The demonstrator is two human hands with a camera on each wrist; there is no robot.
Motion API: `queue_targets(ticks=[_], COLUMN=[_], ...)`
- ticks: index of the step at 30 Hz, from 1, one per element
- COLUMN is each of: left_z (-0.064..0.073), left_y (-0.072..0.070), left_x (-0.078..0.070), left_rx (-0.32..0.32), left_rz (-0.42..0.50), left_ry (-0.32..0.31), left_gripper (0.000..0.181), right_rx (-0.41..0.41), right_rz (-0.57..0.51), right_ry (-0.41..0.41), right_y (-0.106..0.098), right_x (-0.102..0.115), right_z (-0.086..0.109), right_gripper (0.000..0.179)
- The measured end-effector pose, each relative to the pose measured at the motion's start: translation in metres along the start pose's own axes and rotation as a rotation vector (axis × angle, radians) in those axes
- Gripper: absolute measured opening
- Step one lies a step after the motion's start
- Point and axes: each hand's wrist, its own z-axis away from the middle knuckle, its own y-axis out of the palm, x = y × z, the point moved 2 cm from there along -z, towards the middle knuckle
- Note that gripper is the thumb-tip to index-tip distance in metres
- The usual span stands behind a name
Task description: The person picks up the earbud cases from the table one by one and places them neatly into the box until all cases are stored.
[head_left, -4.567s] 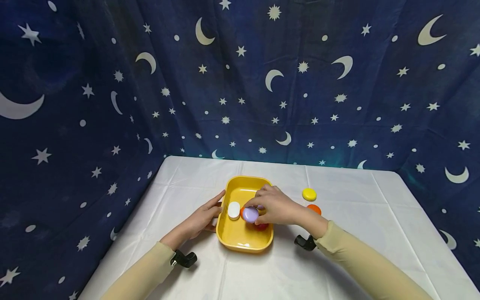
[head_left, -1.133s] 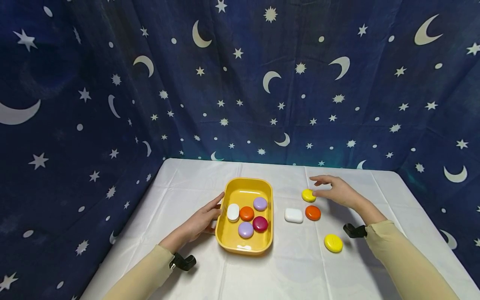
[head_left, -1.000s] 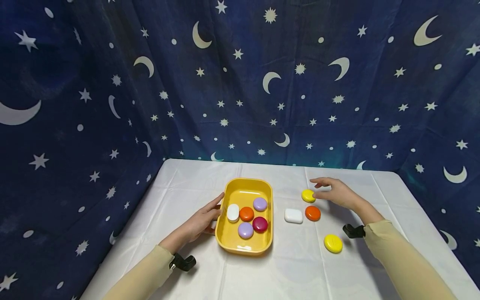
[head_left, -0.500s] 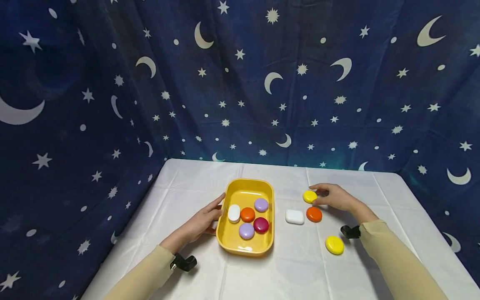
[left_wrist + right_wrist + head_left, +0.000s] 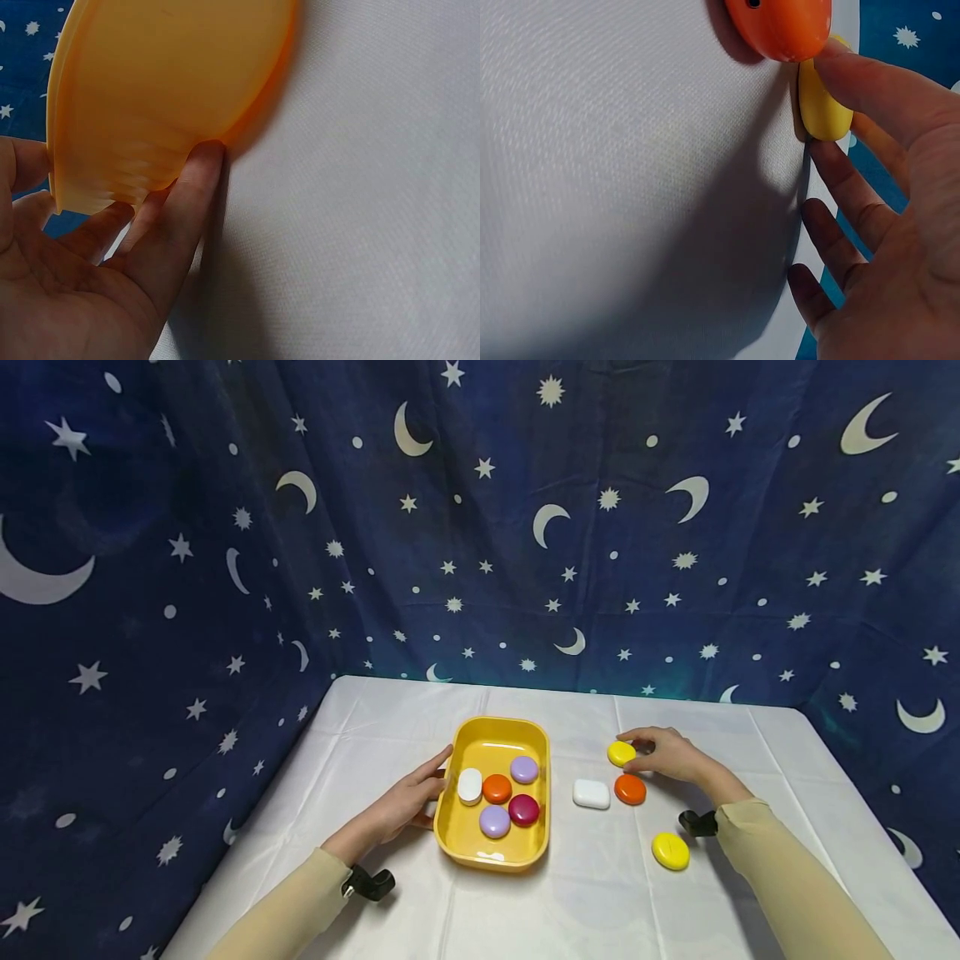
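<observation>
My left hand (image 5: pixel 408 800) rests against the left side of a yellow plastic tray (image 5: pixel 491 860). In the left wrist view its fairly straight fingers (image 5: pixel 184 202) touch the tray's outer wall. At the back right of the table, my right hand (image 5: pixel 671 756) pinches a glossy yellow round piece (image 5: pixel 620 753) between thumb and fingers; the right wrist view shows the thumb (image 5: pixel 877 90) across this yellow piece (image 5: pixel 825 109), low at the cloth. Just nearer lies an orange round piece (image 5: pixel 630 790). Inside the tray are a white oblong piece (image 5: pixel 470 786), an orange one, a dark red one and two lilac ones.
A white rectangular piece (image 5: pixel 591 793) lies between the tray and the orange piece. Another yellow round piece (image 5: pixel 671 852) sits nearer, beside the right wrist's black camera mount (image 5: pixel 698 823). White cloth (image 5: pixel 570 902) covers the table; a dark starry curtain (image 5: pixel 480 527) stands behind.
My right hand has left a lilac piece in the tray and moved right to the far yellow piece, its fingers coming down round it. The left hand has stayed at the tray.
</observation>
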Motion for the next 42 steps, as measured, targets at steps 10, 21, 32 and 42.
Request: queue_targets(ticks=[10, 21, 32, 42], left_z=[0.000, 0.002, 0.002, 0.002], left_y=[0.001, 0.001, 0.000, 0.001], left_x=[0.000, -0.002, -0.001, -0.005], left_rx=[0.001, 0.003, 0.009, -0.001], left_rz=[-0.007, -0.021, -0.008, -0.011], left_ry=[-0.005, -0.003, 0.006, -0.018], left_gripper=[0.065, 0.064, 0.064, 0.064], right_rx=[-0.013, -0.018, -0.097, -0.115], right_rz=[0.037, 0.044, 0.018, -0.013], right_ry=[0.008, 0.034, -0.094, -0.295], right_y=[0.001, 0.001, -0.011, -0.005], right_x=[0.005, 0.007, 0.036, 0.117], right_z=[0.000, 0.002, 0.001, 0.004], right_gripper=[0.067, 0.066, 0.060, 0.059])
